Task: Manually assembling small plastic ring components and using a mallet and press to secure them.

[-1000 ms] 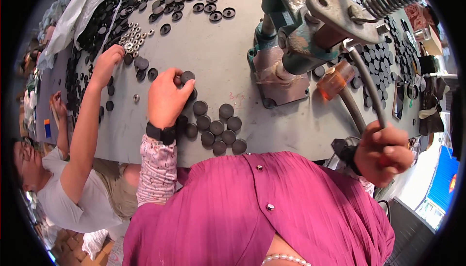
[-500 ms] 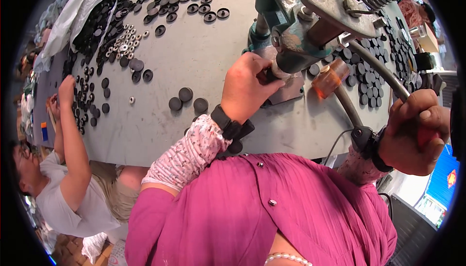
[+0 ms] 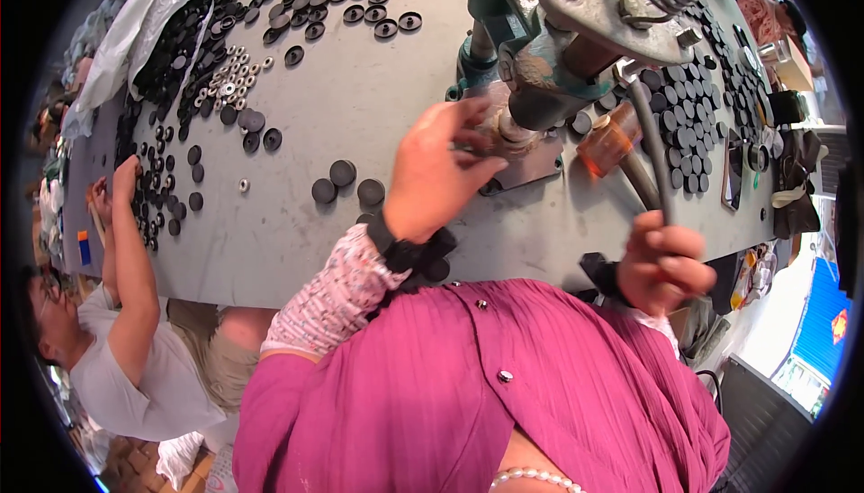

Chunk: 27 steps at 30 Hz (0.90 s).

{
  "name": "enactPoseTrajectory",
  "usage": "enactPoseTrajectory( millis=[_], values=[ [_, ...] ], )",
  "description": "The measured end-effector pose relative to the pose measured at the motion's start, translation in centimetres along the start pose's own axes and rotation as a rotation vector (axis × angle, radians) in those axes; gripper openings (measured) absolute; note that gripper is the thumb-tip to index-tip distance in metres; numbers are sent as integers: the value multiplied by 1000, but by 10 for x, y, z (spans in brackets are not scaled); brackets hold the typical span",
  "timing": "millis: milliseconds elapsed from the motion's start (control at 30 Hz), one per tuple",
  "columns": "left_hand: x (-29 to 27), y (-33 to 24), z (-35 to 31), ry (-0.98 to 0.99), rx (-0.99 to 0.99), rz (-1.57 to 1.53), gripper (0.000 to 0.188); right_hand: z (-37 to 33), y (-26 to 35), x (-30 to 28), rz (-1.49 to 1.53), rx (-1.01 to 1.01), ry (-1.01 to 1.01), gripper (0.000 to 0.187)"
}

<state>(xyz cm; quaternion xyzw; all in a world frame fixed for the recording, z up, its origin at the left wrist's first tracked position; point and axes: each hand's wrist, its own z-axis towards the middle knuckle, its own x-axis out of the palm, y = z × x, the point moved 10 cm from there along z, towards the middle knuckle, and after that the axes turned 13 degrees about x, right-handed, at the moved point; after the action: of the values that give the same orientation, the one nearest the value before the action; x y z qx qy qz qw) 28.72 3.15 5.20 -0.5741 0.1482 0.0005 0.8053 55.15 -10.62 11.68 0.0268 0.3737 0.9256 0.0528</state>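
Observation:
A green metal hand press [image 3: 540, 79] with a worn grey top plate stands at the table's far side. My left hand [image 3: 432, 173] is just left of its lower die [image 3: 517, 133], thumb and fingers apart and slightly blurred; I see nothing held in them. My right hand [image 3: 664, 268] is wrapped round the lower end of the press's long lever [image 3: 652, 146]. Between the press and my right hand lies a mallet with a translucent orange head [image 3: 607, 144], its handle [image 3: 641, 182] partly behind the lever.
Round black caps [image 3: 341, 172] lie left of my left hand. Farther left are small silver rings [image 3: 232, 83] and a heap of black parts beside a plastic bag [image 3: 157, 20]. Rows of black discs [image 3: 688, 124] fill the right side. A co-worker [image 3: 135, 340] handles parts at the left edge.
My right hand has swung the lever inward to the left. The left hand's fingers have parted and drawn back left from the die, where they pinched a dark piece.

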Motion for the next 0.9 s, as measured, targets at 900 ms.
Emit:
enactPoseTrajectory(
  millis=[900],
  values=[
    [-3,3,-19,116,89,349,50,140,44,10,107,235,131,53]
  ],
)
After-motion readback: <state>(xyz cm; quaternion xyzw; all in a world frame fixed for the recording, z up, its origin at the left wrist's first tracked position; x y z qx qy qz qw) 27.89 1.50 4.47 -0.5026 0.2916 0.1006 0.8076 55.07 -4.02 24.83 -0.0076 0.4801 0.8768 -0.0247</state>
